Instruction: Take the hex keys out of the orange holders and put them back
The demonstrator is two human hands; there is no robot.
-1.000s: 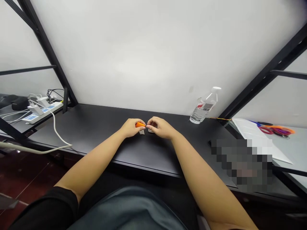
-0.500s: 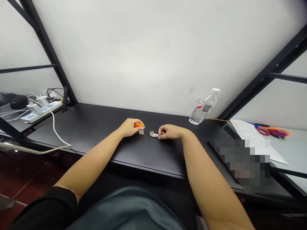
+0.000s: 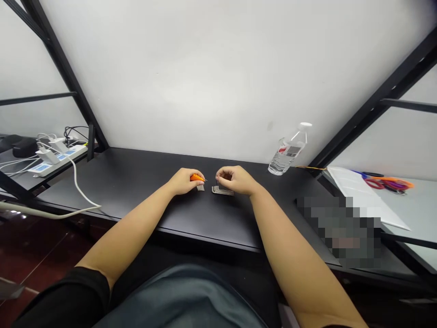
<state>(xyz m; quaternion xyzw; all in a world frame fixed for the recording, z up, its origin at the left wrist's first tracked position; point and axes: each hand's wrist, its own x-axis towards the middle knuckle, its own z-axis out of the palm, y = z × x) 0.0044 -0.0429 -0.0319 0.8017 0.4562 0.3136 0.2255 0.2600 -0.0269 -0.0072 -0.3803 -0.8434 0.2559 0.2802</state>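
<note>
In the head view, the left hand (image 3: 184, 181) is clenched around a small orange plastic holder (image 3: 197, 177), whose tip pokes out past the thumb and forefinger towards the right hand; a few short silver metal prongs (image 3: 200, 187) show just below it, at the fingertips, close to the black tabletop (image 3: 136, 182). The right hand (image 3: 235, 179) hovers just beside the left, fingers curled inwards; whether they pinch anything cannot be told. Directly under those curled fingers lies a row of silver L-shaped metal keys (image 3: 222, 191), flat on the table, between the two hands and nearer the right one. Beyond the right hand and out to its right stands a clear plastic water bottle (image 3: 288, 152) against the wall. Well out to the left of the left hand lies a white power strip (image 3: 56, 159).
</note>
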